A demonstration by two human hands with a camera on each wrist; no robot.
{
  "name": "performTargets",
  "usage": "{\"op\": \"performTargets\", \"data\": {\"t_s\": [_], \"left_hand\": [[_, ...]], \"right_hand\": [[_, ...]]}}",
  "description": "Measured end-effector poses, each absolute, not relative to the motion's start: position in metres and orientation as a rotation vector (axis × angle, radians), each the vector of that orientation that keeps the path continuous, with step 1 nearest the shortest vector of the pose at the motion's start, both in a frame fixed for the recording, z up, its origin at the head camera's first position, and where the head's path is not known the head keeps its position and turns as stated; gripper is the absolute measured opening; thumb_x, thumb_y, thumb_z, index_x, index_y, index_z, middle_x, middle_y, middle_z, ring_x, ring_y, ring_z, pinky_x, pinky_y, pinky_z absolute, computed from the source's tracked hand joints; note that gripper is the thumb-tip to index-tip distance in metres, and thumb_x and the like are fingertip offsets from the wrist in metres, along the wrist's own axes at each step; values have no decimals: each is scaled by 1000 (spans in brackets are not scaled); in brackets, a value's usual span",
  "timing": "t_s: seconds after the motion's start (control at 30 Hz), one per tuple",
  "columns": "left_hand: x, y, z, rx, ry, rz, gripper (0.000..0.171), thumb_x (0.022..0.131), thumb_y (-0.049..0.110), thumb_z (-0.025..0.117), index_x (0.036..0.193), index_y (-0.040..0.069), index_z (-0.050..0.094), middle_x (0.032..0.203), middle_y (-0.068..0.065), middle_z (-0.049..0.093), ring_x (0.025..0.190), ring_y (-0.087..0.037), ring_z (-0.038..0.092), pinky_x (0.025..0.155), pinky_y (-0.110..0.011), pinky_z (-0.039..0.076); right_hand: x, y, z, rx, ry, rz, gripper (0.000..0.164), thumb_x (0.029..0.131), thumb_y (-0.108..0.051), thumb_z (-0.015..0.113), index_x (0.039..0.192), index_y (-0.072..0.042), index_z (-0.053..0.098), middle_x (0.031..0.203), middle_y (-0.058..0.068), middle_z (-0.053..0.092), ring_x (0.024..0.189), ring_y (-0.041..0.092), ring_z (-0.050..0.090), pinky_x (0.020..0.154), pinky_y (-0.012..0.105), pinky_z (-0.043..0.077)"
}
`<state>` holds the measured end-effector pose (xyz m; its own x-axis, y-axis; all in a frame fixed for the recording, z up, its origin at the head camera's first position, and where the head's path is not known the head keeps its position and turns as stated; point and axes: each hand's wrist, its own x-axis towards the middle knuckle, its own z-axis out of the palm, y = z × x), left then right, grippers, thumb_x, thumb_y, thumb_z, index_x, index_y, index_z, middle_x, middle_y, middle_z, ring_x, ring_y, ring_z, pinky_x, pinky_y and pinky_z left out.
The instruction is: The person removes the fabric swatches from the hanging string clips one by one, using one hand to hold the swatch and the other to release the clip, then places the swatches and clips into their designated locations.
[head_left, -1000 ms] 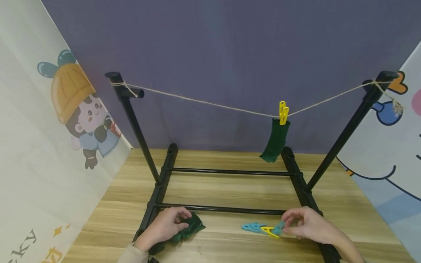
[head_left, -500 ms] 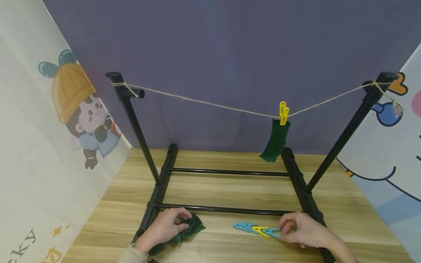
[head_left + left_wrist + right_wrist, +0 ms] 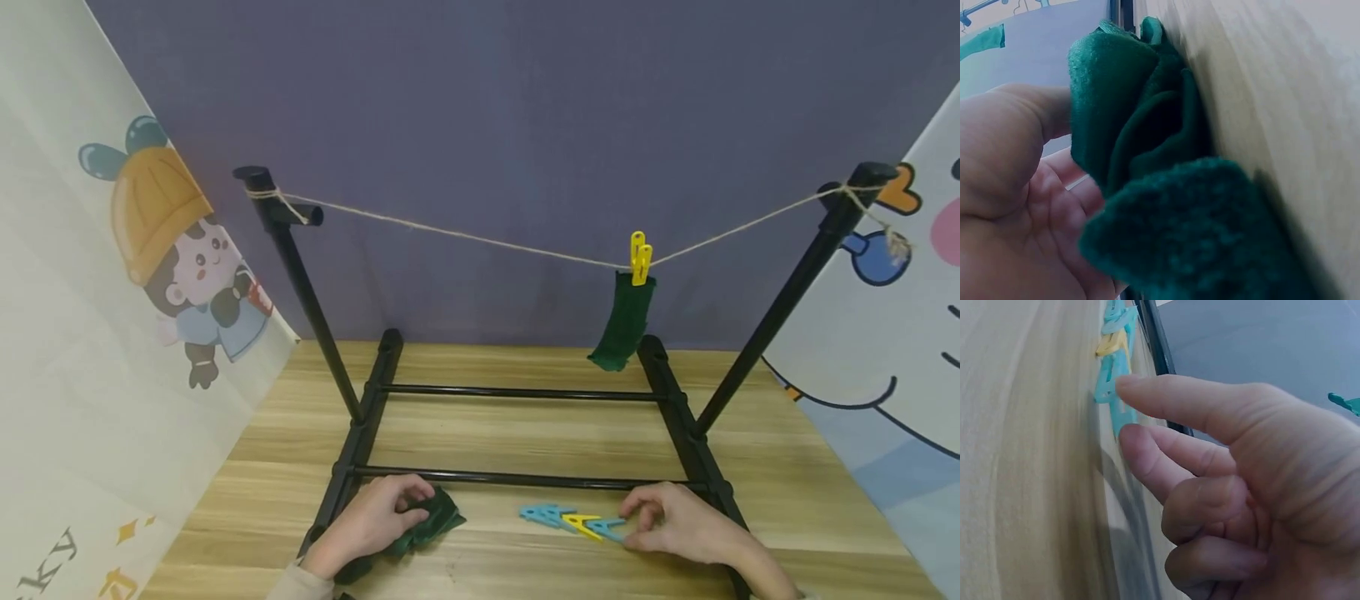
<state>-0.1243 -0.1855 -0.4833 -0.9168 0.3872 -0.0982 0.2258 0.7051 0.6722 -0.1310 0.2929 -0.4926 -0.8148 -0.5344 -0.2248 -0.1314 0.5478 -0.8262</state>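
Note:
Crumpled green cloth [image 3: 438, 517] lies on the table at lower left in the head view. My left hand [image 3: 375, 521] holds it, thumb on one side and fingers on the other; the left wrist view shows its folds [image 3: 1179, 231] close up. At lower right, my right hand [image 3: 678, 525] is beside a row of clothespins, blue ones [image 3: 547, 515] and a yellow one [image 3: 581, 525]. The tips of thumb and index finger are right at the end of the nearest blue clothespin [image 3: 1122, 415], with a gap between the tips and the other fingers loosely curled.
A black pipe frame [image 3: 517, 479] stands on the wooden table [image 3: 517, 433], with string [image 3: 450, 233] tied between its posts. A green cloth strip [image 3: 626, 321] hangs from the string under yellow clothespins [image 3: 640, 260]. A dark panel [image 3: 480, 125] rises behind.
The clothespins have slid left and lie in a straighter row. My right hand has moved left with them. The left hand stays on the cloth.

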Motion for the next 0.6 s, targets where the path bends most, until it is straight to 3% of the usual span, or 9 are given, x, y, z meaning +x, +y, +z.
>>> {"op": "performTargets", "data": {"t_s": [0.3, 0.6], "left_hand": [[-127, -187, -476, 529, 2740, 1021, 18, 99, 22, 77, 116, 15, 76, 103, 6, 78, 84, -3, 68, 73, -25, 54], [-133, -182, -463, 526, 2789, 1012, 16, 102, 24, 74, 116, 18, 77, 101, 11, 77, 88, -2, 68, 77, -25, 56]], "right_hand": [[-137, 292, -477, -577, 2395, -1209, 36, 95, -25, 82, 121, -2, 72, 87, -5, 74, 69, 4, 60, 57, 24, 46], [-144, 293, -455, -658, 2450, -1186, 33, 97, -24, 80, 122, -3, 74, 91, -8, 75, 70, 3, 61, 58, 25, 47]]}}
